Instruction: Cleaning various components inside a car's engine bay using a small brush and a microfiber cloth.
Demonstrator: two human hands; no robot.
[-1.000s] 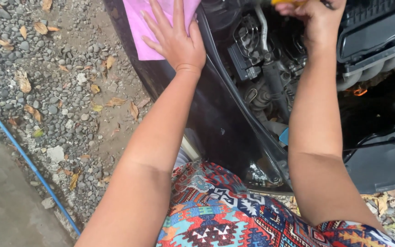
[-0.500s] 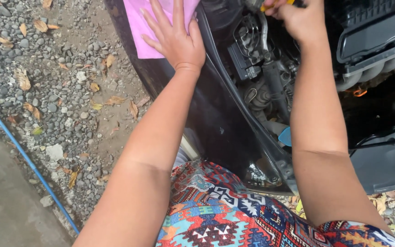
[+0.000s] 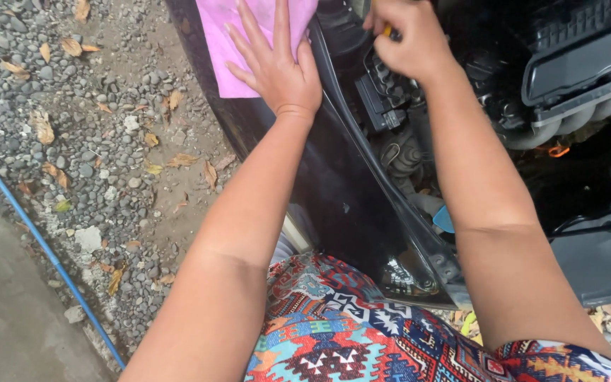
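Now the right hand (image 3: pixel 410 42) is closed around a yellow-handled dipstick (image 3: pixel 387 30) in the engine bay (image 3: pixel 461 106), apparently pulling it. The left hand (image 3: pixel 277 67), fingers spread open, presses a pink cloth (image 3: pixel 224 42) on the fender beside the bay; next I think the stick must meet this cloth carefully.

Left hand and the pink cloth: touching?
Touching. Head view shows the left hand lying flat, palm down, on the pink cloth draped over the black fender.

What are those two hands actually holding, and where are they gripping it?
The right hand is closed around a small yellow-orange thing, mostly hidden in the fist, so which part cannot be told. The left hand holds nothing; it lies flat on a pink cloth.
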